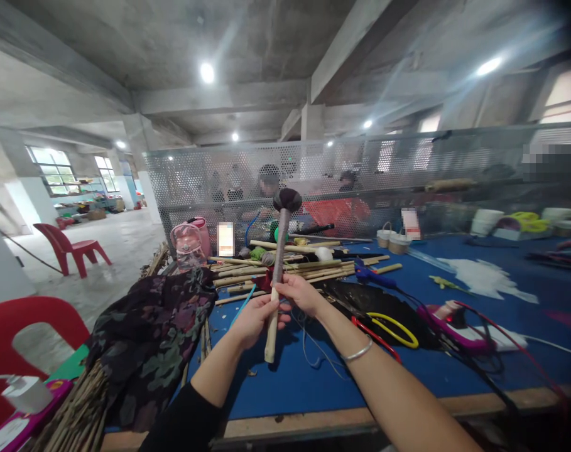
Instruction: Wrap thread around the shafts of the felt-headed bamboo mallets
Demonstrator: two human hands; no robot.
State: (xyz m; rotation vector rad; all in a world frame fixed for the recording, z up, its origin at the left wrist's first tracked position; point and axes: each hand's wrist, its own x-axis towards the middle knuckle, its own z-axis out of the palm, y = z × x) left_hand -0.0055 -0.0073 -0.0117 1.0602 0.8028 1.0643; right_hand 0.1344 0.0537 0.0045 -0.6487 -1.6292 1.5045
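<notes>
A pale bamboo stick (272, 336) stands almost upright over the table, leaning slightly right at the top. Its upper length has a grey-brown wrapping (280, 245), and a dark rounded head (288, 200) caps it. My left hand (257, 321) is closed round the bare lower part, thumb in front. Just above, my right hand (300, 294) pinches the stick where the wrapping ends. Behind both hands lies a pile of similar bamboo sticks (332, 271), with small balls of green and grey yarn (258, 253) among them.
Dark patterned cloth (148, 342) covers the table's left side, beside thin twigs (80, 398). To the right lie yellow-handled scissors (392, 329), a blue corded tool (374, 275) and a purple-white power strip (473, 333). A perforated metal screen (195, 182) stands behind; people show through it.
</notes>
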